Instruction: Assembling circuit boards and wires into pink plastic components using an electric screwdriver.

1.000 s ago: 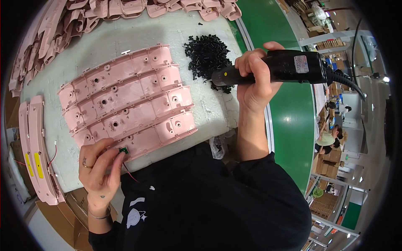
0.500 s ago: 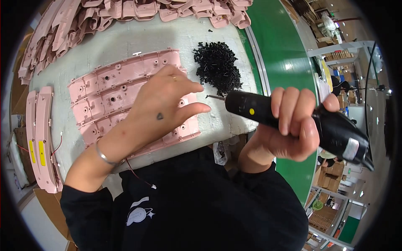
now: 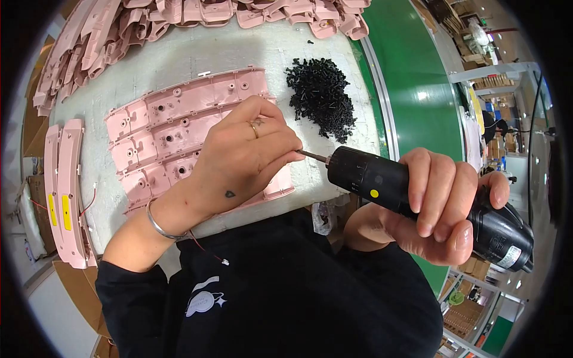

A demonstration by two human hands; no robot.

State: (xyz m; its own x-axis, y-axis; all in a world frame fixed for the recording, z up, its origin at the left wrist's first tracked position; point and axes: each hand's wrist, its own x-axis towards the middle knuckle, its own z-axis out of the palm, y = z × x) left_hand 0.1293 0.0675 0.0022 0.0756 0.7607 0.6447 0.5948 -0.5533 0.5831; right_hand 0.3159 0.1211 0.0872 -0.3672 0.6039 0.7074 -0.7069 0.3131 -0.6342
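My right hand [image 3: 439, 206] is wrapped round a black electric screwdriver [image 3: 370, 179] with a yellow dot on its side. Its thin bit [image 3: 313, 156] points left. At the bit's end my left hand [image 3: 248, 152] pinches thumb and fingers together; the very tip is hidden between them, so a screw there cannot be made out. Below and behind the left hand, pink curved plastic casings [image 3: 197, 93] lie side by side with their ribbed insides up, partly covered by that hand and arm. Right of them is a heap of small black screws [image 3: 321, 98].
Many pink casings [image 3: 203, 13] are piled along the far edge. At the left lie two joined pink strips [image 3: 70, 179] with yellow labels and a thin wire. A green surface [image 3: 418, 89] runs along the table's right side. A wire with a white connector [image 3: 224, 261] hangs before me.
My left thumb and fingers, apart before, have come together on the bit's tip. The screwdriver has moved slightly right and down. The whole view has shifted a little.
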